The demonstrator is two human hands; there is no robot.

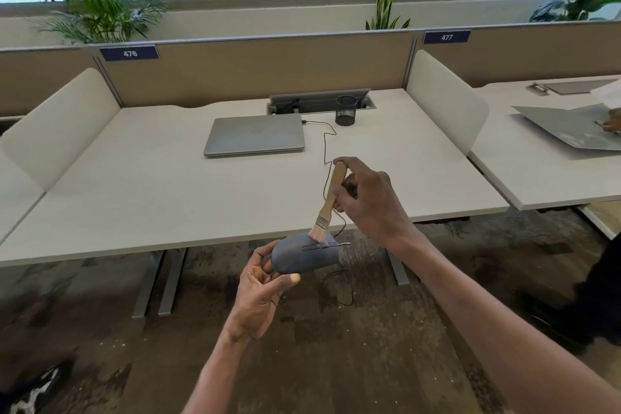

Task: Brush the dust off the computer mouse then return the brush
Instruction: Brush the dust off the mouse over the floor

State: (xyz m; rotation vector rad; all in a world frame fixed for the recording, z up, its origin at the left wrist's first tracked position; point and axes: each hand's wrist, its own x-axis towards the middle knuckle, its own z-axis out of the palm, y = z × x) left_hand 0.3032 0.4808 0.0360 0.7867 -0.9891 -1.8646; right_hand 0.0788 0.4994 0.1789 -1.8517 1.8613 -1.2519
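My left hand (263, 289) grips a dark grey wired computer mouse (302, 254) in the air, just past the desk's front edge. Its thin black cable (325, 148) runs up across the desk to the closed laptop. My right hand (366, 198) holds a small brush with a wooden handle (332, 193) and a metal band. The pale bristles (317, 232) touch the top of the mouse.
A closed silver laptop (255, 138) lies at the back of the white desk (151, 185). A black mesh pen cup (346, 110) stands beside an open cable tray (319, 99). Beige dividers flank the desk. At the neighbouring desk on the right another person's hand (613, 123) rests over grey folders.
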